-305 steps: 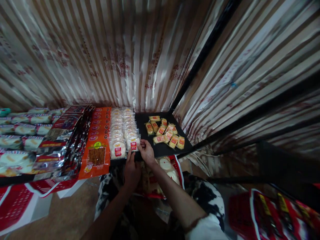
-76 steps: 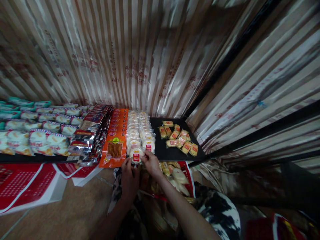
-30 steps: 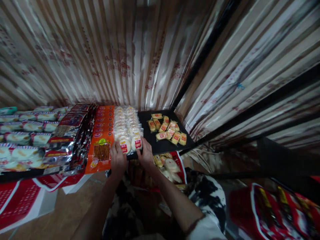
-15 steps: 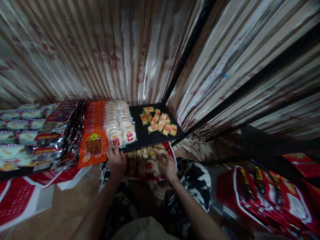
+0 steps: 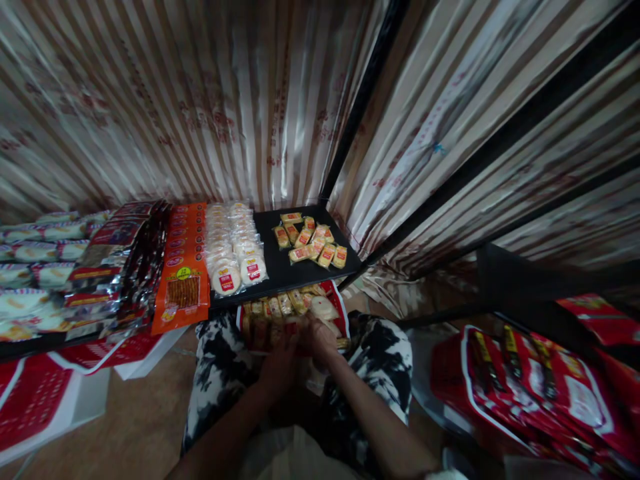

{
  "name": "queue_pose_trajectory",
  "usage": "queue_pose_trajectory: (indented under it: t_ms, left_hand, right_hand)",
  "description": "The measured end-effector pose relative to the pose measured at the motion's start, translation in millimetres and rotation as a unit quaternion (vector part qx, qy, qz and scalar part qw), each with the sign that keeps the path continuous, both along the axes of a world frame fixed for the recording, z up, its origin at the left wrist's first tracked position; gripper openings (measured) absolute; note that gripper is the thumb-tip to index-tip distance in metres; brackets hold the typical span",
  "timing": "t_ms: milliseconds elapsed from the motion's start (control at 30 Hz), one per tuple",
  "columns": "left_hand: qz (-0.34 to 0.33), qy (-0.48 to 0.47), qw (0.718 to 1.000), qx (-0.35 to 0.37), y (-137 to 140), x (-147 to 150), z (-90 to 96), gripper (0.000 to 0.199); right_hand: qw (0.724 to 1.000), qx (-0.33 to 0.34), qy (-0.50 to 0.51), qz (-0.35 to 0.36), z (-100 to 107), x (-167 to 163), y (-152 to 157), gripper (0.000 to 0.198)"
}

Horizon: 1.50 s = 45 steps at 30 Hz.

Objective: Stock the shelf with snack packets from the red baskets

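Note:
Both hands are down in a red, white-rimmed box between my knees. My left hand is over its near side, its fingers lost in shadow. My right hand is beside it with fingers curled inward; what they hold is hidden. Round white rice crackers in clear wrap lie just beyond my right hand. Small yellow wrapped snacks line the box's far side. Above the box, two rows of wrapped rice crackers stand on a black shelf, with loose yellow snack packs to their right.
Left along the shelf are an orange snack pack, dark shiny packets and pale wrapped rolls. A box rim encloses red packets at right. Black frame bars run before the striped curtain.
My left hand has left the front of the rice cracker row and come down into the box. My right hand has drawn closer to it, lower and slightly left.

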<state>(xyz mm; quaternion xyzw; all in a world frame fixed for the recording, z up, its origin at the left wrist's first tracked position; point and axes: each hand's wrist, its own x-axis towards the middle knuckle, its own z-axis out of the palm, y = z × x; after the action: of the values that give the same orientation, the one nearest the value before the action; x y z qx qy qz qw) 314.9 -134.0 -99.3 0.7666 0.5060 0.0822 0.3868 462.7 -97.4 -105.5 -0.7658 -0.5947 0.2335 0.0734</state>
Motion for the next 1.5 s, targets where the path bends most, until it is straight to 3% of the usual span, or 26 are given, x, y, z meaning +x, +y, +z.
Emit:
queue_pose_trajectory:
  t_ms: [200, 300, 367, 433, 533, 700, 800, 933, 1067, 1300, 1500]
  left_hand:
    - [0.056, -0.060, 0.997, 0.011, 5.2, -8.7, -2.8, 0.050]
    - [0.129, -0.094, 0.986, 0.042, 12.7, -14.7, -1.0, 0.046]
    - [0.185, -0.119, 0.975, 0.040, 20.2, -18.6, 4.7, 0.050]
    - [0.219, -0.152, 0.963, 0.025, 27.9, -22.0, 13.2, 0.058]
    - [0.220, -0.217, 0.951, 0.010, 35.4, -25.7, 26.9, 0.061]
    - [0.241, -0.245, 0.939, -0.023, 36.4, -30.9, 37.6, 0.037]
    - [0.280, -0.247, 0.928, -0.011, 37.7, -37.3, 37.8, 0.031]
    - [0.320, -0.263, 0.910, -0.004, 45.2, -48.2, 41.5, 0.032]
    - [0.317, -0.285, 0.904, 0.010, 55.6, -55.6, 46.1, 0.032]
    - [0.364, -0.261, 0.889, 0.093, 65.0, -56.2, 35.9, 0.040]
    - [0.401, -0.148, 0.863, 0.270, 67.2, -61.1, 36.5, 0.038]
  right_hand:
    - [0.994, 0.086, 0.066, -0.007, -2.3, -5.7, 0.4, 0.039]
    - [0.979, 0.170, 0.110, 0.012, 12.0, -0.1, 3.2, 0.037]
    - [0.963, 0.217, 0.141, 0.068, 27.0, 5.0, 5.7, 0.035]
    - [0.951, 0.229, 0.155, 0.141, 44.3, 8.9, 8.5, 0.035]
    - [0.936, 0.220, 0.166, 0.219, 69.0, 8.3, 12.9, 0.035]
    - [0.928, 0.214, 0.215, 0.218, 91.6, -10.4, 21.4, 0.031]
    - [0.928, 0.204, 0.279, 0.140, 91.5, -24.5, 27.6, 0.037]
    - [0.913, 0.130, 0.382, 0.060, 82.8, -40.1, 33.3, 0.041]
    - [0.908, 0.090, 0.404, 0.055, 73.5, -51.6, 37.7, 0.024]
    - [0.908, 0.117, 0.399, 0.056, 69.0, -57.8, 64.2, 0.017]
    - [0.941, 0.164, 0.274, 0.110, 74.2, -57.0, 97.0, 0.018]
